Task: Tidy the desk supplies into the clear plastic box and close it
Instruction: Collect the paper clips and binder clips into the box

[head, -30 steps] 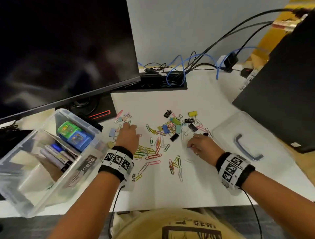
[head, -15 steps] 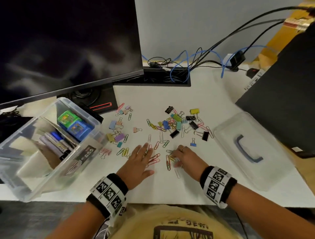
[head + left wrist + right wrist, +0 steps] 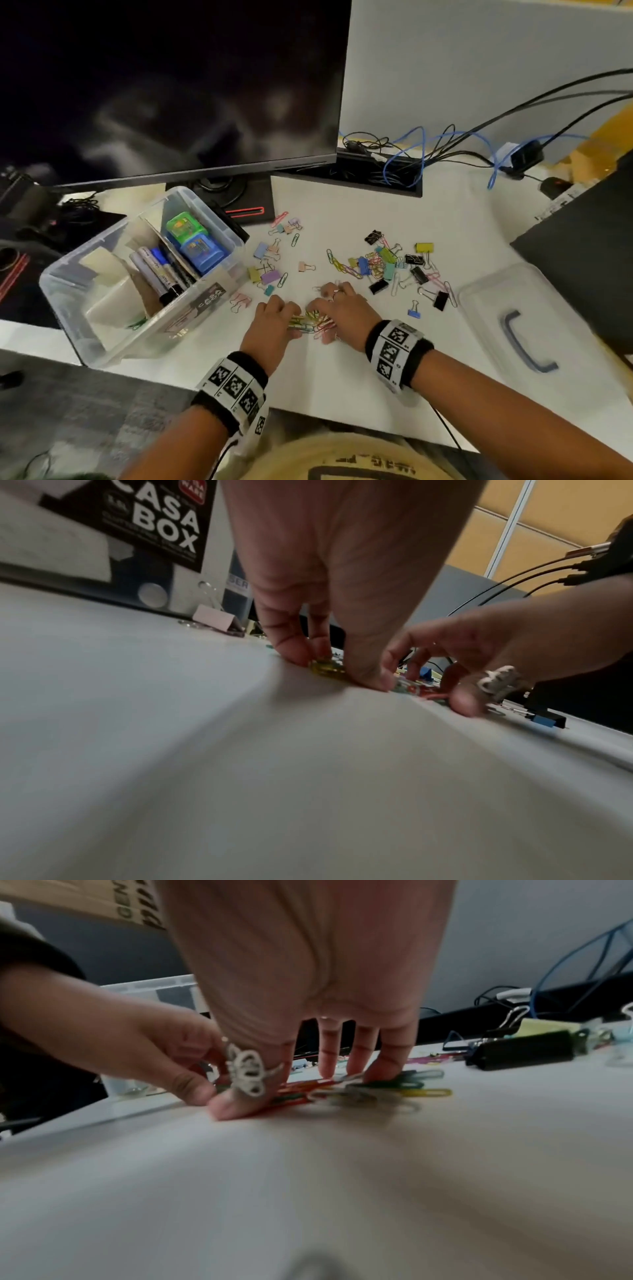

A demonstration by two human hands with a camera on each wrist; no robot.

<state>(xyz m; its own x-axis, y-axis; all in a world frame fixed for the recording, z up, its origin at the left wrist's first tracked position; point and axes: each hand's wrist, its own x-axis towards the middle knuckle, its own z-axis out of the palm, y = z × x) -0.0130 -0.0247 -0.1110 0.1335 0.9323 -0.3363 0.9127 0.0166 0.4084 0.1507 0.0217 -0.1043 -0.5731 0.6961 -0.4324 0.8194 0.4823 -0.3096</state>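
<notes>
Fingers: left hand (image 3: 274, 320) has its fingertips (image 3: 294, 653) curled down onto the desk, pinching at the near edge of a small heap of paper clips (image 3: 310, 320); right hand (image 3: 342, 317) lies flatter, its fingers (image 3: 359, 1053) pressed on top of the same heap and the thumb tucked in at the side; neither hand has lifted anything yet
Heap: coloured paper clips, bunched between the two hands, flat on the white desk (image 3: 342, 394)
Box: clear plastic box (image 3: 102, 339) stands open, just left of the left hand; markers (image 3: 154, 270) and two small coloured cases (image 3: 191, 240) already lie in it; its lid (image 3: 534, 329) rests apart on the right, handle up
Risk: the clips are thin and slippery, so a loose two-handed scoop would likely shed some on the way to the box; clips hooked into one another could drag stragglers off the desk edge, which is near the wrists
Around: binder clips (image 3: 397, 267) and more paper clips are scattered beyond the hands, still to be gathered; a monitor (image 3: 164, 85) and cables (image 3: 404, 154) sit at the back
In the way: nothing stands between heap and box, though the box wall has to be cleared
</notes>
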